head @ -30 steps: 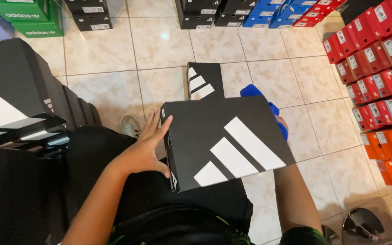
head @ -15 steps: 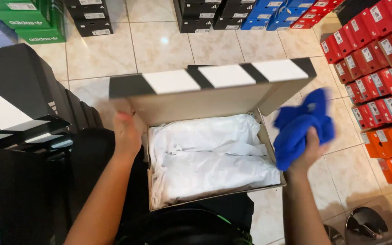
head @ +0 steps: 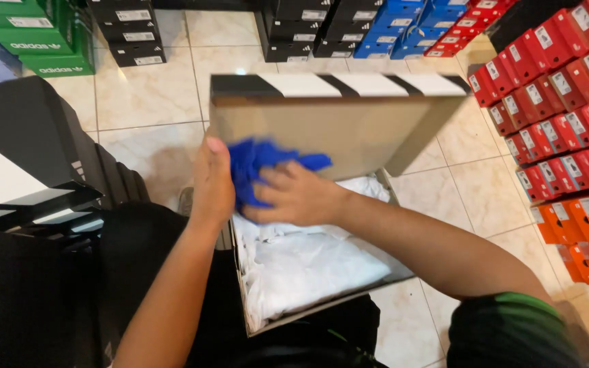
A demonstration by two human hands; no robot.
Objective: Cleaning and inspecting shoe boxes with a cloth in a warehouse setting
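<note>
Both forearms reach forward from the bottom of the view, over the person's lap in dark clothing. The right arm, with a green sleeve at its shoulder end, crosses from the lower right toward the left; the left arm runs up from the lower middle.

Under the forearms sits an open shoe box, resting on the lap, lined with white tissue paper that covers what is inside.

The right hand lies palm down at the far left corner of the box, fingers curled over a bunched blue cloth and gripping it. The left hand stands upright just left of the cloth, its fingers closed on the box's left edge where the lid hinges and touching the cloth.

Just beyond the hands the box lid stands raised, its plain cardboard inside facing the camera, black and white stripes along its top edge.

Left of the hands are stacked black boxes. Farther off lies a tiled floor, with red boxes to the right and green boxes far left.
</note>
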